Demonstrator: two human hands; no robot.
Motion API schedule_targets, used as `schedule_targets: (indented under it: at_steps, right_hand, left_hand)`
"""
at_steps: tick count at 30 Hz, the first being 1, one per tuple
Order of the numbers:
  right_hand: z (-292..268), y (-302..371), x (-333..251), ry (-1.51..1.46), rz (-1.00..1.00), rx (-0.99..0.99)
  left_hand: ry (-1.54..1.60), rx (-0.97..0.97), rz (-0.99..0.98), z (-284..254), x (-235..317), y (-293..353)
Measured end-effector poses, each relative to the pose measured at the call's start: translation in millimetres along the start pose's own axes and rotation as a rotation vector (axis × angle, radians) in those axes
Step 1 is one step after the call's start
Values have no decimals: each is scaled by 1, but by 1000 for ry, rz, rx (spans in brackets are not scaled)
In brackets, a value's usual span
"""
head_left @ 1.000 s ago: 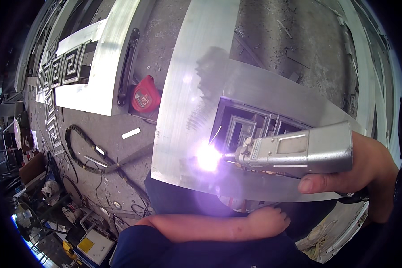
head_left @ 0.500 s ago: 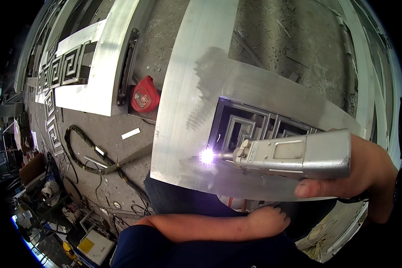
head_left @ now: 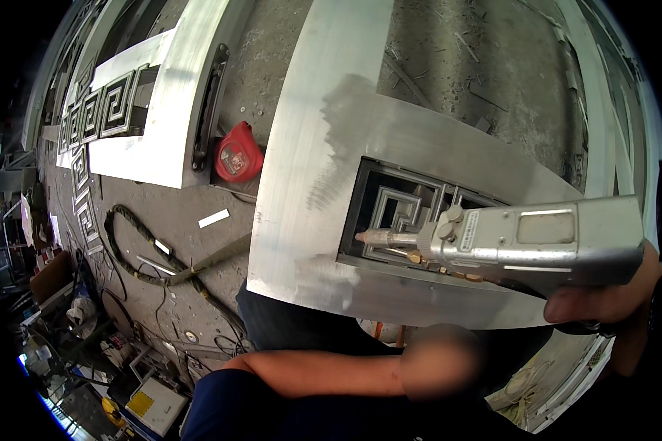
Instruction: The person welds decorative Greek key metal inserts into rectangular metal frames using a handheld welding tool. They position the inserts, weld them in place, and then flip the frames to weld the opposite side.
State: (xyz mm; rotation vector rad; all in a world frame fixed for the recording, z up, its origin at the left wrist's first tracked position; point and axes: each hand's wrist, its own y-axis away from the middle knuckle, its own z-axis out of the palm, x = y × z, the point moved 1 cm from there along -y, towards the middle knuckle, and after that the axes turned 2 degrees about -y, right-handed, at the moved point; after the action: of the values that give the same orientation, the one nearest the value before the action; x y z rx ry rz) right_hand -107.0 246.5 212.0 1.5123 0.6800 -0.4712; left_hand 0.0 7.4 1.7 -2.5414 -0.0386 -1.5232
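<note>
Right hand: Your right hand (head_left: pixel 609 300) is closed around the rear of the torch (head_left: pixel 544 239); the thumb shows along the lower side, and the other fingers are hidden behind the body.
Torch: The silver, box-shaped body extends leftward from your right hand, above the metal frame (head_left: pixel 298 162).
Nozzle: The copper-toned nozzle (head_left: pixel 390 237) sits well to the left of your right hand and points left, over the near-left part of the frame's opening. Contact with the metal cannot be determined.
Left hand: Your left hand (head_left: pixel 443 361) is to the left of your right hand and closer to your body. It is blurred; you cannot tell whether it is open or closed.
Metal frame: The wide, pale plate lies beyond your left hand and to the left of your right hand.
Fretwork: The square-spiral fretwork (head_left: pixel 396 206) sits inside the opening, beyond your left hand and partly covered by the torch.
Tape measure: The red tape measure (head_left: pixel 239 152) is beyond and left of your left hand, just beside the frame's left edge.
Second frame: Another pale frame (head_left: pixel 171 95) with similar spirals lies farther left of both hands.
Cable: A sleeved cable (head_left: pixel 111 228) loops on the floor (head_left: pixel 198 192), left of your left hand.
</note>
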Motion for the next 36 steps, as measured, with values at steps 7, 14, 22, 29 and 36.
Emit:
schedule_targets:
  at_steps: [7, 14, 22, 29, 36]
  right_hand:
    - [2, 32, 32, 39, -35, 291]
    - [14, 111, 89, -39, -48, 606]
    - [79, 235, 226, -653, -141, 676]
    - [146, 247, 327, -787, -293, 630]
    - [166, 186, 408, -761, -327, 601]
  left_hand:
    - [116, 48, 62, 35, -5, 7]
    - [258, -107, 166, -35, 7, -6]
    - [163, -870, 160, -123, 32, -33]
    - [-732, 399, -449, -280, -14, -35]
    - [-936, 187, -1027, -267, -69, -49]
